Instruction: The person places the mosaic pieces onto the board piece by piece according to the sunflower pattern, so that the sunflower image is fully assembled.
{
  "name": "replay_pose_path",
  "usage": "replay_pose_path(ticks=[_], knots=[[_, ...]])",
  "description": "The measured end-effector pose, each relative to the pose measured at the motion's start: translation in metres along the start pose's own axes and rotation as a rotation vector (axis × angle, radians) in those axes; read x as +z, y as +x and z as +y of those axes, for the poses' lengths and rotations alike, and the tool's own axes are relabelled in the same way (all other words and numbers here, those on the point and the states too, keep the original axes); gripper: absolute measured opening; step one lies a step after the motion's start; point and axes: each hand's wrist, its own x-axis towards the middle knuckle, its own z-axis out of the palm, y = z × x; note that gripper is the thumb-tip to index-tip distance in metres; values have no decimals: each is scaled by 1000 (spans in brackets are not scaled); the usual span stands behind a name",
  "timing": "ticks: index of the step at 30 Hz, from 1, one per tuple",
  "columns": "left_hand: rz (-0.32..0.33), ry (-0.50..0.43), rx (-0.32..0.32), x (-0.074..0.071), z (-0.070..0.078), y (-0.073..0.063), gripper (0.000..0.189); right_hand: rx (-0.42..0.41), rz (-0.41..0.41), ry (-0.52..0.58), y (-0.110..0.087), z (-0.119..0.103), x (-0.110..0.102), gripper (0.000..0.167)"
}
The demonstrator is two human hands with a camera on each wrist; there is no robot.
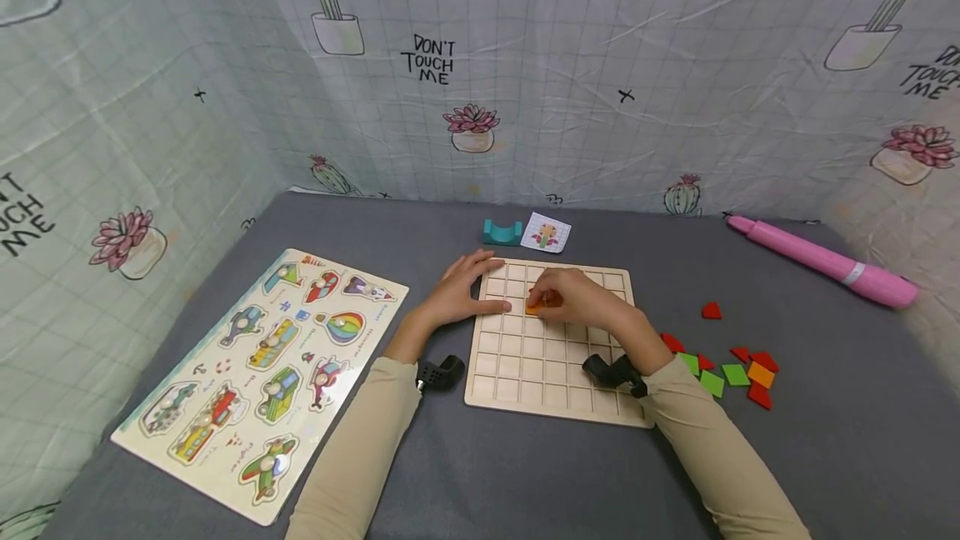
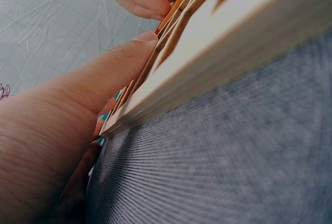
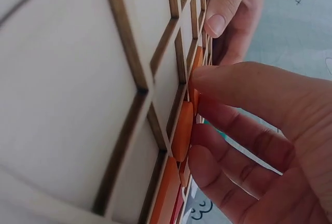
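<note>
A wooden grid board (image 1: 519, 367) lies flat on the grey table. My left hand (image 1: 456, 292) rests at its left edge, fingers spread past the far corner and thumb on the grid. Over the upper middle cells, my right hand (image 1: 576, 297) pinches an orange tile (image 1: 532, 308) between thumb and fingers, low against the board. In the right wrist view, a second orange tile (image 3: 181, 133) and another orange piece (image 3: 164, 190) sit in the grid, with some red beside them. The right hand partly hides these pieces in the head view.
Right of the board lie loose red, green (image 1: 736, 375) and orange (image 1: 761, 374) tiles. Behind it are a teal curved piece (image 1: 502, 232) and a pattern card (image 1: 546, 233). A vehicle puzzle board (image 1: 300, 340) lies left; a pink pen-shaped object (image 1: 817, 259) lies at the back right.
</note>
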Motion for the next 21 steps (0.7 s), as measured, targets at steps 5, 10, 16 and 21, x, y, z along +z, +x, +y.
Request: replay_pose_path(ticks=[5, 10, 16, 21], knots=[[-5, 0, 2, 2, 0, 1, 76, -5, 7, -9, -6, 1, -3, 7], [-2, 0, 3, 3, 0, 2, 75, 10, 23, 7, -15, 0, -9, 6], [-4, -8, 4, 2, -1, 0, 75, 30, 18, 26, -35, 0, -16, 6], [-5, -16, 15, 0, -1, 0, 75, 55, 36, 21, -55, 5, -23, 8]])
